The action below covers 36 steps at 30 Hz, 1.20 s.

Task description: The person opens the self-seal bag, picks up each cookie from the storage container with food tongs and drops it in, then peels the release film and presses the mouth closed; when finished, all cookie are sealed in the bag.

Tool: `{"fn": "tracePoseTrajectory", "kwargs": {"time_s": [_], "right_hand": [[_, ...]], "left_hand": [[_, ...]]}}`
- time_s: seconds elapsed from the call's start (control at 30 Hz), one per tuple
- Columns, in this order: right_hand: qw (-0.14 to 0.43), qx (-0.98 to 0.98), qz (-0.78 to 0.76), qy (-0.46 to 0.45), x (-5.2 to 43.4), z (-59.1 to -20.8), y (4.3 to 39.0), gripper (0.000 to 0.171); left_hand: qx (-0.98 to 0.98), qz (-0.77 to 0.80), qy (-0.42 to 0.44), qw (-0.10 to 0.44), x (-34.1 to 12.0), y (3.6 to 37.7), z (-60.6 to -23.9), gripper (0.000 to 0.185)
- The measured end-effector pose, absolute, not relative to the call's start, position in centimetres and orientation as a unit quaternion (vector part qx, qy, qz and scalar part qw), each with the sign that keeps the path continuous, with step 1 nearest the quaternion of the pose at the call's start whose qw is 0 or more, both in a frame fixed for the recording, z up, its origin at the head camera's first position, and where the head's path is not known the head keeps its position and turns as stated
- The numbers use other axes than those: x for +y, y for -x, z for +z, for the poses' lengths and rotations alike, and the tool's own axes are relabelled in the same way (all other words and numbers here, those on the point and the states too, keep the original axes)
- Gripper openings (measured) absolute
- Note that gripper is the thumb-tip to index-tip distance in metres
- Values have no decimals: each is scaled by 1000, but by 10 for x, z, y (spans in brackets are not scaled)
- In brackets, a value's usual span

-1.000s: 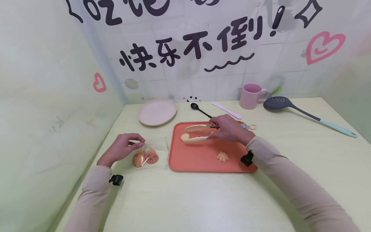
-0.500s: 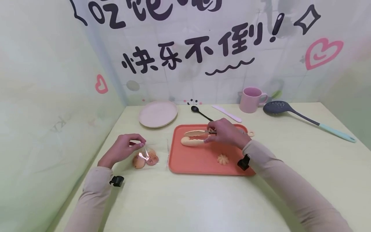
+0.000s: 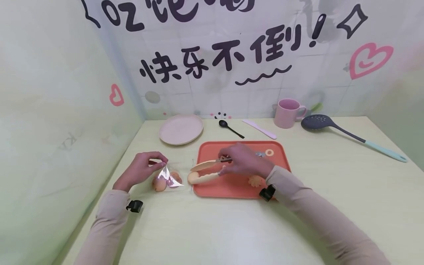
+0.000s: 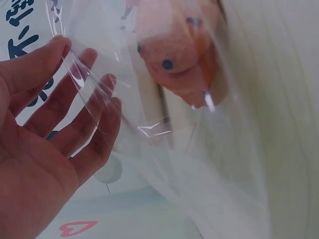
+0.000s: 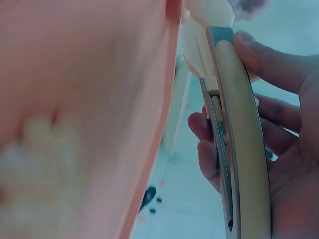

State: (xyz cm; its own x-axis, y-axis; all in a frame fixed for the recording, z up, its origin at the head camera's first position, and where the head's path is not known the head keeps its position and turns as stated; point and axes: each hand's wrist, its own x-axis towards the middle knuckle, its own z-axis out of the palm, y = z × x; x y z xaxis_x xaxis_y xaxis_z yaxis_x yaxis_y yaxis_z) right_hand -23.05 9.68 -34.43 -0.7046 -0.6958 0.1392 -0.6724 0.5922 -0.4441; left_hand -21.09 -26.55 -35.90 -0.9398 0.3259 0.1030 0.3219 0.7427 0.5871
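Two hands work: the left hand [image 3: 140, 170] pinches a clear bag [image 3: 169, 176] of cookies; the right hand [image 3: 243, 162] grips tongs [image 3: 205, 172] clamping a cookie [image 3: 192, 178].

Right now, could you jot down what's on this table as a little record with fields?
Left hand: pinches the clear bag, two cookies inside
Right hand: grips the tongs, a cookie in their tips over the tray's left edge
Tray: orange, one cookie on it
Behind: plate, spoon, mug, skimmer
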Motion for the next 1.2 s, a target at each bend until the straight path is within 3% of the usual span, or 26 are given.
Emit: {"fn": "tracePoseTrajectory", "kwargs": {"time_s": [0.4, 0.63, 0.9, 1.03, 1.2], "right_hand": [[11, 886, -279, 370, 49, -351, 234, 30], [50, 873, -347, 340, 48, -354, 234, 27], [18, 895, -272, 354, 45, -342, 227, 27], [14, 904, -244, 350, 57, -332, 224, 29], [23, 906, -247, 343, 108, -323, 219, 30]], "left_hand": [[932, 316, -177, -18, -265, 211, -358, 11], [931, 316, -179, -20, -267, 211, -355, 11], [933, 313, -177, -15, -268, 209, -354, 12], [933, 315, -175, -12, -268, 208, -354, 12], [933, 316, -171, -11, -269, 205, -358, 12]]}}
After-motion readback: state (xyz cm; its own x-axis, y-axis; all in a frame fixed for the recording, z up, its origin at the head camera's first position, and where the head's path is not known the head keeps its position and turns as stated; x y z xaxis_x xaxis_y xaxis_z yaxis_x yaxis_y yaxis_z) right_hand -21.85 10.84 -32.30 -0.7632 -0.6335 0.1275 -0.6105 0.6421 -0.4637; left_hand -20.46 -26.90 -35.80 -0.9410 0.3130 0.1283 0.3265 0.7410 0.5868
